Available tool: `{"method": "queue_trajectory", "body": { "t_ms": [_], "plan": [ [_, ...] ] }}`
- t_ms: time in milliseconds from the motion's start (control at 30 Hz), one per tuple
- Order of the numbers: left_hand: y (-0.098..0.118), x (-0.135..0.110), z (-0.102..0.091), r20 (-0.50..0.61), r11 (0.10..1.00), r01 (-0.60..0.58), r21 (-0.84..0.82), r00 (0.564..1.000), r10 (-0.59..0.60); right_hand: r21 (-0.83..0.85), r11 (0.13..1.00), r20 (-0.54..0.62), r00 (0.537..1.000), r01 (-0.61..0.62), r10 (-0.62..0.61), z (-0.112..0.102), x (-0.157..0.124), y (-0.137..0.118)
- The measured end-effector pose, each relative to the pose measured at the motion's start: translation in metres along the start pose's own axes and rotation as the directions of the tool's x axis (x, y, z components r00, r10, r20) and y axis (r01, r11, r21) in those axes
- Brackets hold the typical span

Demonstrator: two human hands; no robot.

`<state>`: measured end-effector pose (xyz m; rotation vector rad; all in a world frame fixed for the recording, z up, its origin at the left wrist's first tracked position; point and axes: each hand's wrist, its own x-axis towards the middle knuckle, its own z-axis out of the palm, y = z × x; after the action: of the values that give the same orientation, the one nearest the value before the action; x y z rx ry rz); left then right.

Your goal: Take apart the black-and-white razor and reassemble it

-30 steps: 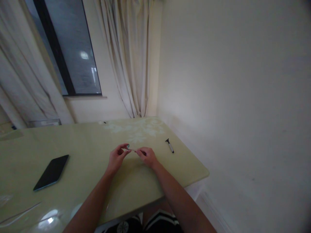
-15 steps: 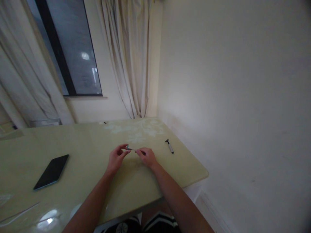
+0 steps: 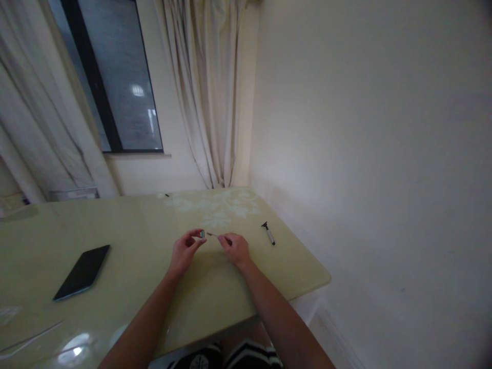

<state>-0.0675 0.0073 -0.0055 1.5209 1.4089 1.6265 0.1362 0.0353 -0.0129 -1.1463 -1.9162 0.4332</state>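
My left hand [image 3: 185, 252] pinches a small razor cartridge [image 3: 202, 233] with a green strip between thumb and fingers, above the table. Facing it, my right hand [image 3: 234, 248] is closed on a thin small brush [image 3: 211, 234] whose dark tip points left at the cartridge. A small gap separates the tip from the cartridge. To the right of my right hand lies a razor handle [image 3: 269, 233] with a black T-shaped top and a silver-grey grip.
A black tablet [image 3: 82, 271] lies on the pale green glossy table [image 3: 126, 230] to the left. Near the far edge is a tiny dark piece [image 3: 167, 195]. A white cable [image 3: 33, 338] lies at the lower left. A wall [image 3: 365, 154] borders the table's right side.
My right hand has drawn slightly to the right, and the brush tip has come away from the cartridge. My left hand stays nearly in place.
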Motion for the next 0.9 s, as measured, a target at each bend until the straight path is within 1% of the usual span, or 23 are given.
{"method": "queue_trajectory", "body": {
  "t_ms": [33, 133, 233, 333, 467, 567, 600, 700, 800, 833, 900],
  "plan": [
    [-0.0001, 0.0000, 0.0002, -0.002, 1.000, -0.002, 0.000, 1.000, 0.002, 0.002, 1.000, -0.007, 1.000, 0.000, 0.000, -0.0001, 0.0000, 0.0001],
    [-0.0009, -0.0002, 0.0012, 0.008, 1.000, -0.007, -0.001, 1.000, 0.007, 0.011, 0.999, 0.027, 0.998, 0.049, -0.049, -0.0003, -0.0002, 0.0005],
    [-0.0008, -0.0010, 0.0024, 0.018, 1.000, -0.010, -0.003, 1.000, 0.011, -0.020, 1.000, -0.009, 1.000, 0.020, -0.021, -0.0001, -0.0001, 0.0007],
    [0.0008, -0.0022, 0.0029, 0.020, 1.000, -0.009, -0.011, 1.000, 0.009, -0.008, 0.999, 0.013, 0.999, 0.038, -0.038, 0.0007, 0.0004, 0.0012],
    [0.0014, -0.0035, 0.0027, 0.033, 1.000, -0.007, -0.015, 0.999, 0.007, -0.015, 1.000, -0.023, 0.999, -0.025, 0.024, 0.0015, 0.0008, 0.0018],
    [-0.0001, -0.0037, 0.0029, 0.045, 1.000, -0.014, -0.019, 0.999, 0.015, -0.013, 0.999, 0.021, 0.999, 0.041, -0.041, 0.0007, 0.0001, 0.0005],
    [-0.0005, -0.0036, 0.0031, 0.052, 1.000, -0.015, -0.016, 0.999, 0.016, -0.026, 0.999, 0.023, 0.999, 0.042, -0.041, 0.0004, -0.0002, -0.0001],
    [-0.0002, -0.0034, 0.0037, 0.060, 1.000, -0.013, -0.007, 0.998, 0.013, -0.059, 0.998, -0.025, 1.000, -0.010, 0.009, -0.0005, -0.0005, -0.0014],
    [0.0019, -0.0036, 0.0040, 0.055, 1.000, -0.012, -0.016, 0.998, 0.013, -0.018, 0.999, 0.017, 0.999, 0.044, -0.044, -0.0009, 0.0001, -0.0013],
    [0.0025, -0.0037, 0.0039, 0.055, 1.000, -0.012, -0.017, 0.998, 0.013, -0.016, 0.999, 0.017, 0.999, 0.041, -0.041, -0.0010, 0.0003, -0.0012],
    [0.0032, -0.0041, 0.0038, 0.060, 1.000, -0.014, -0.013, 0.998, 0.015, -0.029, 0.999, -0.019, 1.000, -0.013, 0.012, -0.0013, 0.0006, -0.0011]
  ]
}}
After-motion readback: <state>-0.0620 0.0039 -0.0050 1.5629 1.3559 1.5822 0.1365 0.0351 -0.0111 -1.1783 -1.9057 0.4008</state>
